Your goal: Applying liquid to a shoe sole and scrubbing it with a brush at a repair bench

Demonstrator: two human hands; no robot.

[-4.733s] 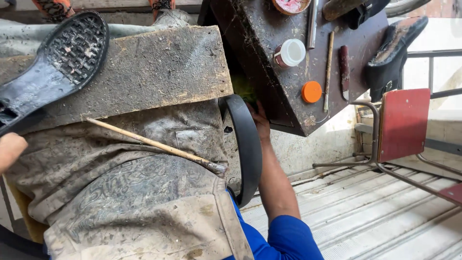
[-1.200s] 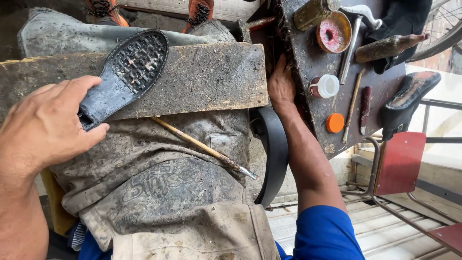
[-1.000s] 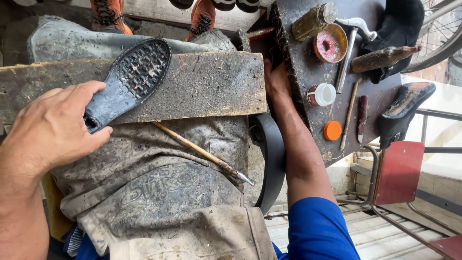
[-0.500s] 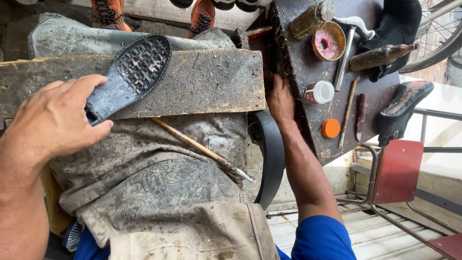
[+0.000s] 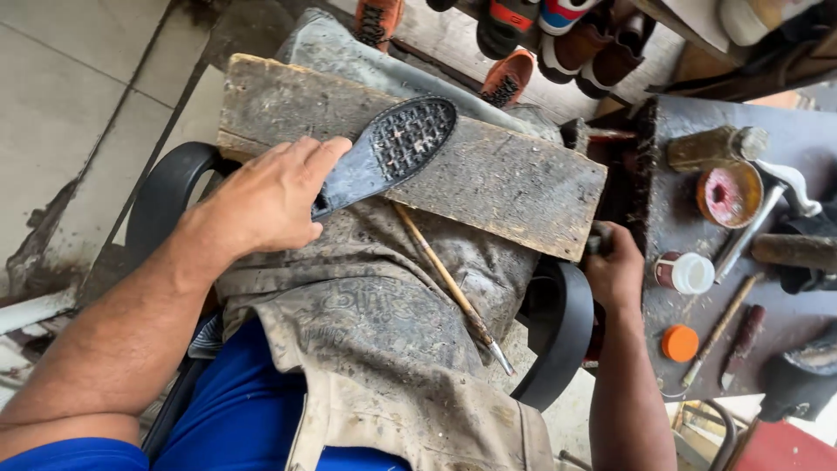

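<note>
Tiled floor; lap covered by stained apron (image 5: 384,349), worn wooden board (image 5: 488,174) across it. Left hand (image 5: 266,196): fingers spread, pressing heel end of black shoe sole (image 5: 388,153), tread up, on board. Right hand (image 5: 615,270): closed at edge of cluttered workbench (image 5: 767,331); contents hidden. Thin brush (image 5: 453,288) lies on apron.

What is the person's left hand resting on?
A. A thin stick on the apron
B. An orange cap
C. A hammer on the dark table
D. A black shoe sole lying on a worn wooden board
D: the left hand presses the heel end of the black shoe sole, which lies across the wooden board.
</note>
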